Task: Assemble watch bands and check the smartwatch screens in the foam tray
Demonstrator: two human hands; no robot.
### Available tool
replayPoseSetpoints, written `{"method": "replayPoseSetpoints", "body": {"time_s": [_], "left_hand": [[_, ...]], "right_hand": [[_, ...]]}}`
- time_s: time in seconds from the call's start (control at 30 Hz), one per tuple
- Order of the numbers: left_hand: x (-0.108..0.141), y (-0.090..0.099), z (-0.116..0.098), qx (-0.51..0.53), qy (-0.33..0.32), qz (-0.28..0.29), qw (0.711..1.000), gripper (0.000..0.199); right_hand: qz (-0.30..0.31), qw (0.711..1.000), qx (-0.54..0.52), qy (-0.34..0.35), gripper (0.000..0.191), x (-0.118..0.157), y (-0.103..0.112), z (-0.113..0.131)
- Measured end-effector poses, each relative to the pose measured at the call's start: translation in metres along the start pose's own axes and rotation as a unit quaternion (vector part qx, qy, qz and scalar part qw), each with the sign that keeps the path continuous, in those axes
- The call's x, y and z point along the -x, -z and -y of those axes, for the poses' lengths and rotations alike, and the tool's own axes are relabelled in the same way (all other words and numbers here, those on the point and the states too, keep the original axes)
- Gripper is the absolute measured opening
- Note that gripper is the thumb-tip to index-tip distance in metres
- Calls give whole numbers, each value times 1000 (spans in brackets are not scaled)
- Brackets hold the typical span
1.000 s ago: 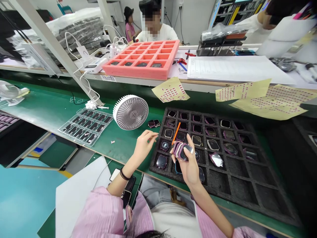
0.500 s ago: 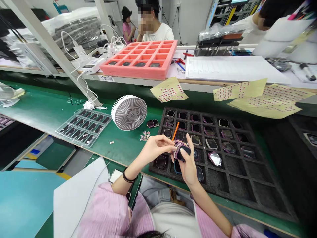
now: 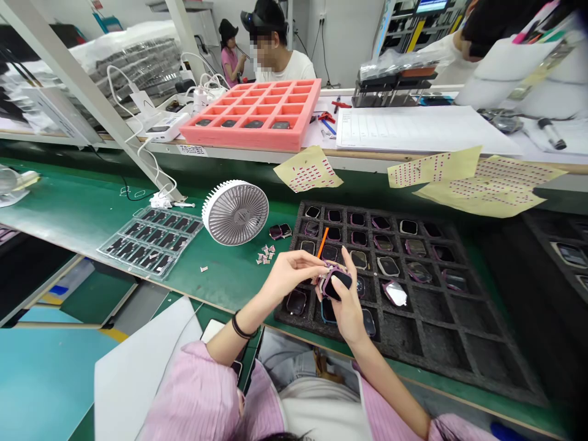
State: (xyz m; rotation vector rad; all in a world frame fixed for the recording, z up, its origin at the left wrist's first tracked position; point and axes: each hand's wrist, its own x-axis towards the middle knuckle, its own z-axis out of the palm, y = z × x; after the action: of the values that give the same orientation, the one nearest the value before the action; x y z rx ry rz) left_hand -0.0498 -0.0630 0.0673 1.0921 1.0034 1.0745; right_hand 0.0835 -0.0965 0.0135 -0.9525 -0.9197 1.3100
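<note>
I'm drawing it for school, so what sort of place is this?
Probably a small factory workshop for smartwatches: there are watch-style cases in a black foam tray, a pink foam tray, and a long green workbench.

The right hand (image 3: 350,309) is cradling a dark smartwatch (image 3: 337,285) in a purple case (image 3: 325,283) — the left hand (image 3: 289,275) is reaching across, its fingertips (image 3: 319,263) pinching the case's edge. Both are hovering above a black foam tray (image 3: 441,343) holding rows of watch bodies (image 3: 388,266), with a thin orange stick (image 3: 323,242) lying across its cells and a white desk fan (image 3: 235,212) standing nearby.
</note>
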Motion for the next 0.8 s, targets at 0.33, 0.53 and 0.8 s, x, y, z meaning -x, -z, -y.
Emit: {"method": "replayPoseSetpoints", "body": {"time_s": [0.33, 0.53, 0.8], "left_hand": [[22, -28, 4, 15, -83, -141, 986, 21], [22, -26, 4, -32, -102, -128, 986, 12], [23, -39, 29, -191, -310, -219, 905, 13]], "right_hand": [[-25, 998, -58, -10, 71, 4, -5, 4], [-12, 1000, -9, 14, 70, 3, -1, 0], [-32, 997, 16, 67, 70, 2, -3, -5]]}}
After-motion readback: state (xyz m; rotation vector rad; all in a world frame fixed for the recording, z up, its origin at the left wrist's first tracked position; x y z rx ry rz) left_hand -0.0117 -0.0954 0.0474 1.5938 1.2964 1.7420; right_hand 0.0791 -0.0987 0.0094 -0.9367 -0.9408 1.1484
